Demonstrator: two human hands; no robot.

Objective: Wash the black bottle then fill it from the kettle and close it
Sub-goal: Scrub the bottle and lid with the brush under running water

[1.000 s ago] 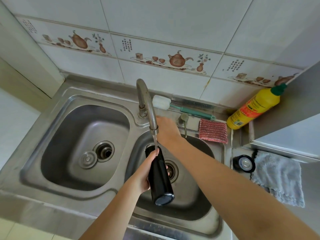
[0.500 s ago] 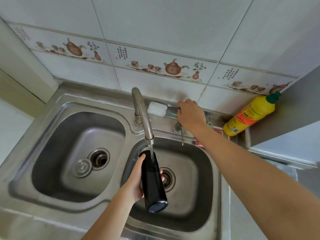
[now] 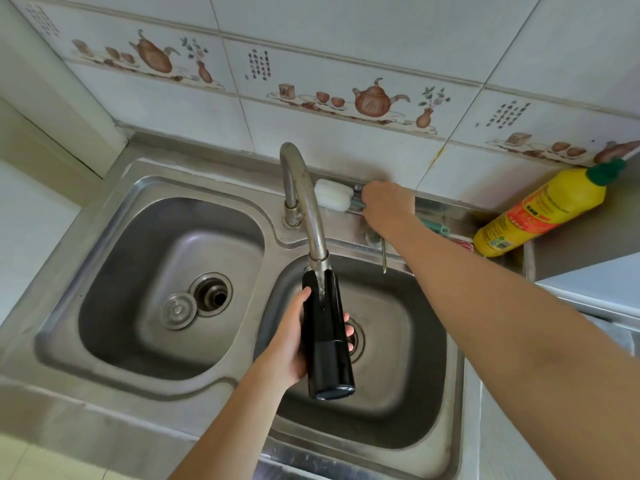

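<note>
My left hand (image 3: 291,344) grips the black bottle (image 3: 325,337) over the right sink basin (image 3: 415,393), mouth tilted up under the tap spout (image 3: 313,230). A thin stream of water runs from the spout onto the bottle's mouth. My right hand (image 3: 388,206) reaches to the back ledge and closes on the green handle of a bottle brush (image 3: 334,195) with a white sponge head. The kettle and the bottle's lid are out of view.
The left sink basin (image 3: 145,306) has an open drain and a loose metal plug (image 3: 178,310). A yellow detergent bottle (image 3: 540,211) leans at the back right corner. The tap lever (image 3: 381,251) hangs below my right wrist. Tiled wall behind.
My right hand left the tap lever area and moved up to the back ledge, settling on the brush handle. The bottle stays under the spout in my left hand.
</note>
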